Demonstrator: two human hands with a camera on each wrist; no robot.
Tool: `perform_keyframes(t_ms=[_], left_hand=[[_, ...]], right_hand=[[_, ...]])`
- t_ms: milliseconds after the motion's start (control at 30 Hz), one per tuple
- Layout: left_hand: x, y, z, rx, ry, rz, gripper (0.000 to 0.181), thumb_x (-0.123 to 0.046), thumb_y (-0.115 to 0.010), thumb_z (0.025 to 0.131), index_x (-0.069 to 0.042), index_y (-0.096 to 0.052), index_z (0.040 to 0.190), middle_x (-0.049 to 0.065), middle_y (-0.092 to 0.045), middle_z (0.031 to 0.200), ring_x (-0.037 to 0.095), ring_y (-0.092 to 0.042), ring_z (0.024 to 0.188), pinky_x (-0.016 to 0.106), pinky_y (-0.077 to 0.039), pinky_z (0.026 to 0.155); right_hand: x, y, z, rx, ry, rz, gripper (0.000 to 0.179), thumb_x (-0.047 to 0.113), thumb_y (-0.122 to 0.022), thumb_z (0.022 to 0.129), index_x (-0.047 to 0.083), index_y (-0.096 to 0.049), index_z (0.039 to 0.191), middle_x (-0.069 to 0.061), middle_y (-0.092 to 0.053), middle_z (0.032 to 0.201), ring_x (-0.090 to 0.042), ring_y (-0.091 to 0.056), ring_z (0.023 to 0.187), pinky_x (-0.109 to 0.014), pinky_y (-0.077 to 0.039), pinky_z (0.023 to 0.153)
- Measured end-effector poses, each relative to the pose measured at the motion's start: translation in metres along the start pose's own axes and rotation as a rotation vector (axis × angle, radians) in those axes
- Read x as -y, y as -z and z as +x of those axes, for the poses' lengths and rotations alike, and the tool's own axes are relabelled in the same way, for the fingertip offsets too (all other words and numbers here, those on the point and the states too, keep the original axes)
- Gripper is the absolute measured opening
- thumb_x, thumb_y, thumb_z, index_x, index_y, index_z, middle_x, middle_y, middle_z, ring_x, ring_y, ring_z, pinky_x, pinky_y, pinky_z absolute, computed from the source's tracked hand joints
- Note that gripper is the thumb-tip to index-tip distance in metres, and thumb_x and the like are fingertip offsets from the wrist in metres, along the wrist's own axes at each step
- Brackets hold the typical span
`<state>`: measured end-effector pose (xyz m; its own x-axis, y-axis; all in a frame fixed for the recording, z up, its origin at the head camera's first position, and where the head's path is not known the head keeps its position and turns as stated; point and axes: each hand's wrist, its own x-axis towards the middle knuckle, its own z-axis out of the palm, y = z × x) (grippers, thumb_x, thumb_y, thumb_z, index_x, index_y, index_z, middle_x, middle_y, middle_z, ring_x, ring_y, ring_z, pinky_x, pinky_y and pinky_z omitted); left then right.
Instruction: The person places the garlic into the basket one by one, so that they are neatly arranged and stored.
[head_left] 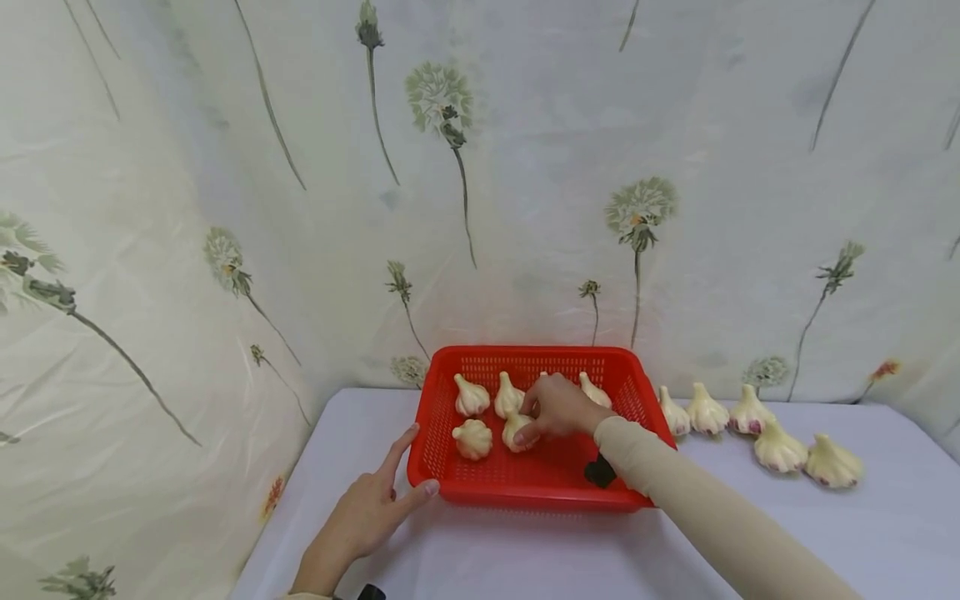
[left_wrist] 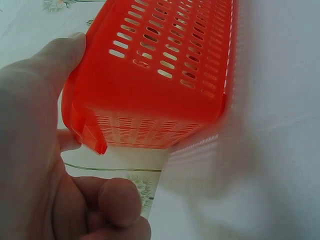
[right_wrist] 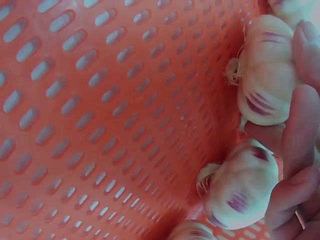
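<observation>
A red plastic basket with slotted walls holds several garlic bulbs, among them one bulb at the back left and another in front of it. Reaching in from the right, my right hand pinches a garlic bulb near the middle of the basket. In the right wrist view, fingers and thumb lie against that bulb, with a second bulb close by. My left hand touches the basket's front left corner, index finger and thumb extended along the rim. Its other fingers are bent below the rim.
On the white table, right of the basket, several more garlic bulbs lie in a curved row, ending with one bulb nearest the front. A dandelion-print curtain hangs right behind the table and along its left side.
</observation>
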<state>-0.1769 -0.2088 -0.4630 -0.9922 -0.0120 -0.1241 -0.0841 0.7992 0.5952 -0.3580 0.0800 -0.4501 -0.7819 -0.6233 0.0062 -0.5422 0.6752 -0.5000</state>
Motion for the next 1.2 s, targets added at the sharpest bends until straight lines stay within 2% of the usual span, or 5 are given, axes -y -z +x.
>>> perform_keyframes(t_ms=[200, 333, 667, 1033, 1200], left_hand=[[-0.0006, -0.0002, -0.0004, 0.003, 0.013, -0.011, 0.082, -0.078, -0.053, 0.082, -0.053, -0.017, 0.152, 0.003, -0.047, 0.060, 0.018, -0.044, 0.054, 0.028, -0.035, 0.047], [-0.0006, -0.0005, 0.0002, 0.002, -0.005, -0.002, 0.081, -0.078, -0.052, 0.082, -0.054, -0.016, 0.151, 0.003, -0.046, 0.059, 0.018, -0.043, 0.052, 0.028, -0.035, 0.047], [0.0012, -0.0019, 0.0009, -0.005, -0.016, 0.005, 0.080, -0.073, -0.054, 0.085, -0.052, -0.017, 0.152, 0.003, -0.046, 0.059, 0.017, -0.042, 0.052, 0.029, -0.034, 0.047], [-0.0001, 0.0002, 0.0006, 0.009, -0.001, -0.016, 0.081, -0.074, -0.054, 0.085, -0.050, -0.017, 0.153, 0.004, -0.047, 0.059, 0.018, -0.044, 0.053, 0.028, -0.035, 0.047], [0.0002, -0.0017, 0.0005, 0.017, 0.015, -0.024, 0.084, -0.077, -0.052, 0.083, -0.049, -0.018, 0.153, 0.003, -0.048, 0.061, 0.018, -0.045, 0.053, 0.028, -0.037, 0.048]], right_hand=[[-0.0001, -0.0016, 0.0010, -0.008, -0.014, -0.036, 0.028, 0.046, -0.091, 0.063, 0.025, -0.076, 0.074, 0.013, -0.066, 0.065, -0.010, -0.056, 0.064, -0.030, -0.047, 0.059], [0.0004, -0.0007, 0.0003, -0.006, -0.024, -0.085, 0.030, 0.052, -0.090, 0.061, 0.027, -0.073, 0.067, 0.013, -0.063, 0.061, -0.011, -0.052, 0.065, -0.030, -0.045, 0.059], [0.0029, -0.0026, -0.0011, 0.009, -0.020, -0.130, 0.041, 0.059, -0.086, 0.063, 0.023, -0.066, 0.060, 0.011, -0.044, 0.051, -0.009, -0.041, 0.056, -0.027, -0.031, 0.051], [0.0029, -0.0028, -0.0003, 0.022, -0.041, -0.189, 0.044, 0.068, -0.079, 0.065, 0.026, -0.067, 0.059, 0.012, -0.048, 0.049, -0.008, -0.042, 0.053, -0.028, -0.031, 0.049], [0.0040, -0.0024, -0.0028, 0.022, -0.041, -0.182, 0.040, 0.066, -0.081, 0.065, 0.028, -0.070, 0.063, 0.012, -0.056, 0.051, -0.009, -0.046, 0.056, -0.029, -0.037, 0.053]])
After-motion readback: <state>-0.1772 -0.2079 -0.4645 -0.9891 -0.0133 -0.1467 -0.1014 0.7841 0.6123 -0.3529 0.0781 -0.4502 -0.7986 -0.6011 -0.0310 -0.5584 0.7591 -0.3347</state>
